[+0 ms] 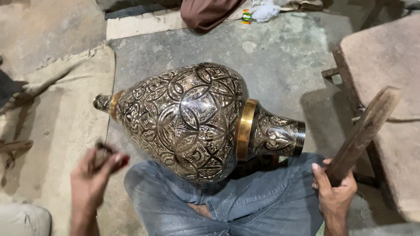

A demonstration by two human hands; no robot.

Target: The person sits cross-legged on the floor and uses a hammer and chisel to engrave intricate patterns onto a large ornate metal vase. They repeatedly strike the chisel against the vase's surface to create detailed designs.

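Observation:
A large engraved metal vase [192, 118] with dark floral relief and gold bands lies on its side across my jeans-clad lap, its neck pointing right. My left hand [94, 175] is blurred, left of the vase and just apart from it, pinching a small dark tool [105, 148] between the fingers. My right hand [334, 192] grips a thick wooden stick [363, 133], like a mallet handle, that rises up and to the right, clear of the vase's neck.
A worn beige mat [65, 113] covers the floor at left. A padded low stool [385, 87] with a dark frame stands at right. Cloth and scraps [210, 13] lie at the top edge, on the grey concrete floor [280, 57].

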